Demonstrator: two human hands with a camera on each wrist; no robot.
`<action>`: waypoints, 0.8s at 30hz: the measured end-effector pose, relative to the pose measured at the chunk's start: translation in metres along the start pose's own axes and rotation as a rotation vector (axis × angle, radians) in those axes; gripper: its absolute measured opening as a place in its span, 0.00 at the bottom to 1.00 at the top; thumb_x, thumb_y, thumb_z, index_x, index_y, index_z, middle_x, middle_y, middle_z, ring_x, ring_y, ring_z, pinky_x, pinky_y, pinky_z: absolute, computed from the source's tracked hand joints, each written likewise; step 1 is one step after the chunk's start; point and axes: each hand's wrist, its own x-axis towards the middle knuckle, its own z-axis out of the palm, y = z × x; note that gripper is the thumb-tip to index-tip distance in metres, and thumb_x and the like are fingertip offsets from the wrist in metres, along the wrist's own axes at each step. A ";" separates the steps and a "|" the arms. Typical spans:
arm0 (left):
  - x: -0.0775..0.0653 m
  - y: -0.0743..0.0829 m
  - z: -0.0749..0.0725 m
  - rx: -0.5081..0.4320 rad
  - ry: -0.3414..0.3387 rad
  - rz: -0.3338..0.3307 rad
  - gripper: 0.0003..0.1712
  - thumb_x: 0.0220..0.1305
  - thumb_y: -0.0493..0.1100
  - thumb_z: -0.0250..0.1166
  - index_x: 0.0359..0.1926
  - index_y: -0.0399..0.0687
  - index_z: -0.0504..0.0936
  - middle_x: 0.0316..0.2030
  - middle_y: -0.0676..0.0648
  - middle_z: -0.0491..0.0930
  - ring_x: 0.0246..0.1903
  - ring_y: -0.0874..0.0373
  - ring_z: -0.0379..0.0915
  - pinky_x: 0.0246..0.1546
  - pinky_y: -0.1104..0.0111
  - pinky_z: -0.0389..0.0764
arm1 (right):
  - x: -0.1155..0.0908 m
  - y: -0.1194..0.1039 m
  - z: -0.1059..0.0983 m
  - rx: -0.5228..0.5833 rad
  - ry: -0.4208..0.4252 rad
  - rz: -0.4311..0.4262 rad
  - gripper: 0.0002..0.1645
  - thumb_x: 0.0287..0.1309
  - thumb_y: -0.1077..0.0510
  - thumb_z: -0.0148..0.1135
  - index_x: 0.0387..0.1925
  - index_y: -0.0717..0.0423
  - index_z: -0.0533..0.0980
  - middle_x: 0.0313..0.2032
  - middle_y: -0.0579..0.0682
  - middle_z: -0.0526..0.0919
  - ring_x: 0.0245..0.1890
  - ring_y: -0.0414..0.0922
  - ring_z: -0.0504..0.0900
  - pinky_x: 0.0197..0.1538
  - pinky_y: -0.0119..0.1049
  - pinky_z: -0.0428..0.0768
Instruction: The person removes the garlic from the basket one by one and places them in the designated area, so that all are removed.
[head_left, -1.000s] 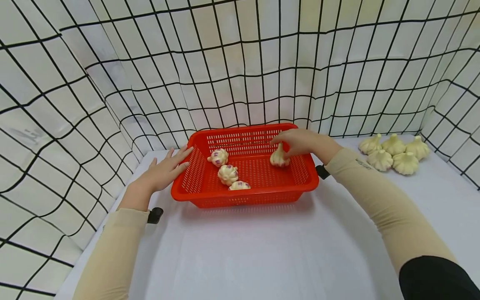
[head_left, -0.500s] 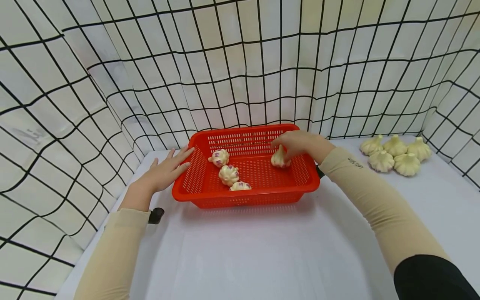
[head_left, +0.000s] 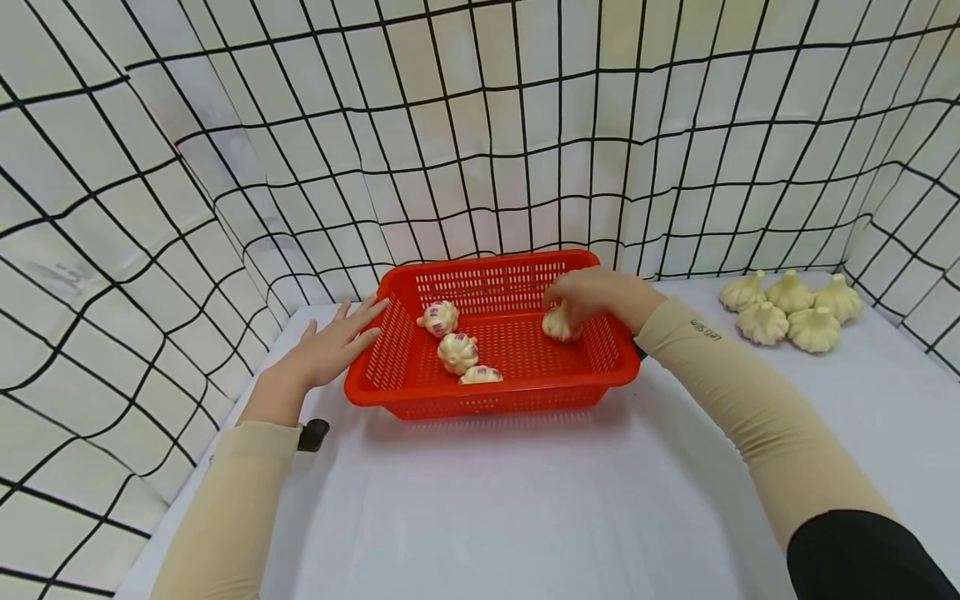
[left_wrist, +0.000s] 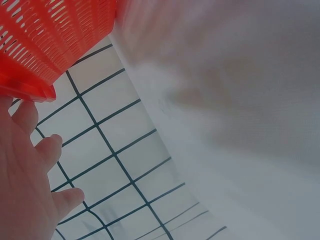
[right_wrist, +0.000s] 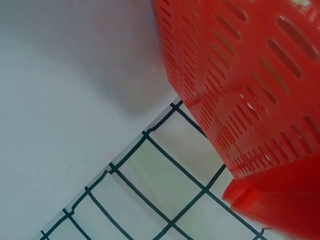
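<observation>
A red perforated plastic basket [head_left: 487, 404] stands on the white table. My left hand [head_left: 324, 348] touches its left rim, fingers straight and spread; in the left wrist view the fingertips [left_wrist: 26, 116] meet the rim from below. My right hand [head_left: 592, 293] reaches over the right side and holds a garlic bulb [head_left: 558, 323] by its upper part, low in the basket. The fingers hide the bulb's stem. At the basket's left lie three purple-marked garlic bulbs [head_left: 457, 352], the front one partly behind the wall. In the right wrist view the basket wall [right_wrist: 225, 75] hides the hand.
Several plain cream garlic bulbs [head_left: 787, 308] sit grouped on the table at the far right. Black grid netting [head_left: 491, 154] over white walls encloses the table at the back and both sides, close behind the basket.
My right hand has come slightly lower over the garlic bulb, and its fingers now cover the stem that showed before. The left hand stays at the rim.
</observation>
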 end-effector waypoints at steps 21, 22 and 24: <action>-0.001 0.001 0.001 0.004 0.005 0.007 0.38 0.80 0.61 0.42 0.83 0.58 0.45 0.82 0.45 0.37 0.78 0.34 0.24 0.67 0.28 0.25 | -0.003 -0.006 0.003 -0.036 -0.050 -0.026 0.29 0.55 0.57 0.75 0.59 0.43 0.79 0.53 0.49 0.82 0.50 0.51 0.77 0.54 0.49 0.79; -0.001 0.001 0.001 0.005 0.005 0.006 0.38 0.80 0.62 0.41 0.83 0.58 0.45 0.82 0.45 0.37 0.78 0.35 0.24 0.67 0.28 0.25 | -0.003 -0.006 0.004 -0.036 -0.044 -0.027 0.29 0.55 0.57 0.76 0.59 0.43 0.79 0.53 0.49 0.82 0.50 0.50 0.77 0.54 0.49 0.79; -0.001 0.001 0.000 0.006 0.003 0.007 0.38 0.80 0.62 0.41 0.83 0.58 0.45 0.82 0.45 0.37 0.78 0.35 0.24 0.67 0.28 0.25 | -0.003 -0.006 0.004 -0.032 -0.036 -0.030 0.29 0.55 0.56 0.76 0.59 0.43 0.80 0.53 0.48 0.82 0.51 0.50 0.77 0.55 0.49 0.79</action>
